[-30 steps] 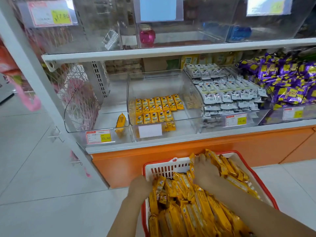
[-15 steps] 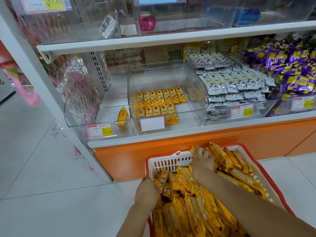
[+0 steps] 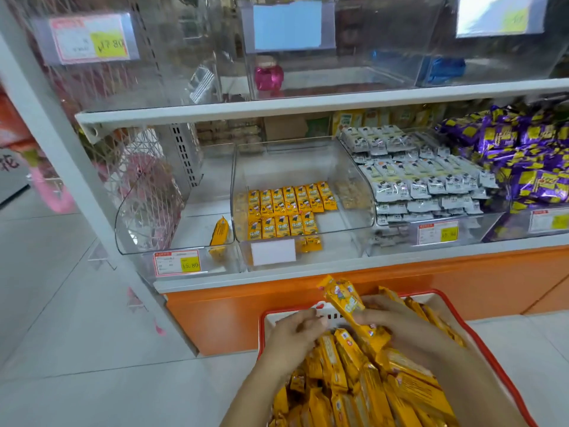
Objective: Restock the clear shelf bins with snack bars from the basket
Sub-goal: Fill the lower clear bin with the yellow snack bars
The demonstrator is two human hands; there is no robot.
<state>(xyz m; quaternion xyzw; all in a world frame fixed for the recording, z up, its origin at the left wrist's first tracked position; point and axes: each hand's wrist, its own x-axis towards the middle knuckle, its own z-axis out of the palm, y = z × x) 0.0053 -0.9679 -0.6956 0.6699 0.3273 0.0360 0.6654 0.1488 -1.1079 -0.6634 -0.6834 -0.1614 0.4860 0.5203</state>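
Yellow bars (image 3: 369, 389) bury basket (image 3: 262, 331); L fingers (image 3: 308, 323) blurred.

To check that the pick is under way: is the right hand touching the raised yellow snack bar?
Touching. The head view shows the right hand gripping the raised yellow snack bar, fingers curled round it, above the basket.

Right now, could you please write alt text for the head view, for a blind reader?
A person's right hand holds a yellow snack bar above a red basket heaped with bars, left hand beside it. Ahead, one clear shelf bin holds a single bar, the next bin a partial layer of yellow packs.
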